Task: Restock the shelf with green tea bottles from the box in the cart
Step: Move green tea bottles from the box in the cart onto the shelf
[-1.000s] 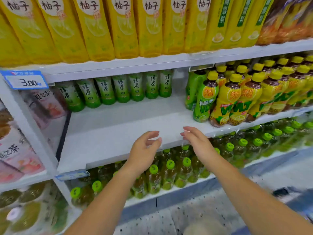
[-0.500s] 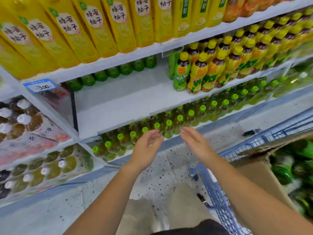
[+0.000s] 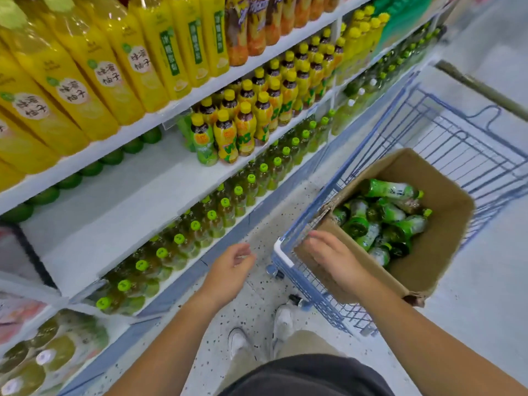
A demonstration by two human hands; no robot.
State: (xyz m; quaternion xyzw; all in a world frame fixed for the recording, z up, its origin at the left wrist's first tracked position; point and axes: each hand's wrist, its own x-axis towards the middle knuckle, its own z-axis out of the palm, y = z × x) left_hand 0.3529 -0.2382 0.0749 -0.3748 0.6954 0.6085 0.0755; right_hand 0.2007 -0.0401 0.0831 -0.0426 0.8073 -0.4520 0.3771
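- Both hands are coming away from the shelf front and dropping toward the cart. The right hand is now hovering over the near-left corner of the box, and the left hand is hanging over the speckled floor at lower centre.
- Fingers on both hands are lying loose and slightly curled, holding nothing.
- Green tea bottles are lying jumbled inside the box, up and to the right of the right fingertips, just past the cardboard rim.
- The top bottle is lying on its side, its long axis running roughly left to right across the frame with the cap toward the right. The others are pointing various ways.
- The right hand is sitting nearer, so the reach is probably falling to it. The left is staying well apart, outside the cart's rim.
- The box is resting in the blue wire cart, centre right.
- The shelf, left of centre, is showing a bare white stretch, with a back row of green bottles behind it.
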